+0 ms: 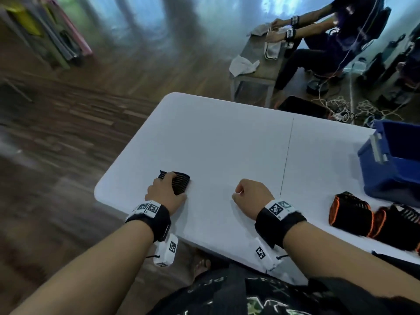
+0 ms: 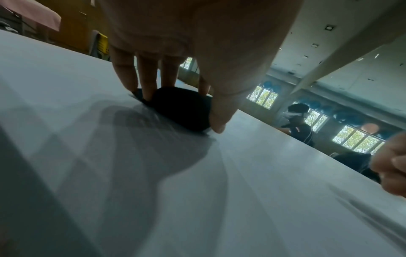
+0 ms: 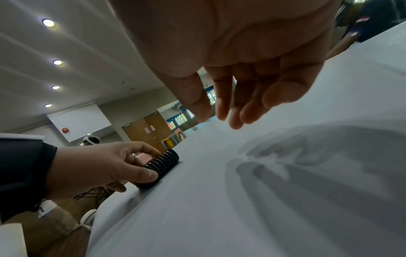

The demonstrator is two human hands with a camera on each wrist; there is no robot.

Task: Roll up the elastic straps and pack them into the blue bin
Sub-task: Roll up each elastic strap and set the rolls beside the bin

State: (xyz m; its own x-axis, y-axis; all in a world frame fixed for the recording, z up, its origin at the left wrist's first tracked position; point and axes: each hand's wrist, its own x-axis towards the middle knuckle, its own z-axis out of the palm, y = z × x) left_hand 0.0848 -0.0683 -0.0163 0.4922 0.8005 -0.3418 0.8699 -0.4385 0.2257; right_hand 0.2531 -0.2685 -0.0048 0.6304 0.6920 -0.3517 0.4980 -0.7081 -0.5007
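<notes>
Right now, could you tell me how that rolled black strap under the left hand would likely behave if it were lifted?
The rolled strap looks soft, probably light. Its loose end shows, so it may unroll unless the left hand keeps gripping. Being cylindrical, it could roll on the table.

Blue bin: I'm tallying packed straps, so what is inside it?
The head view shows only the blue bin from outside, cut by the frame edge; its inside is hidden. One rolled strap is in the left hand; more straps lie on the table.
</notes>
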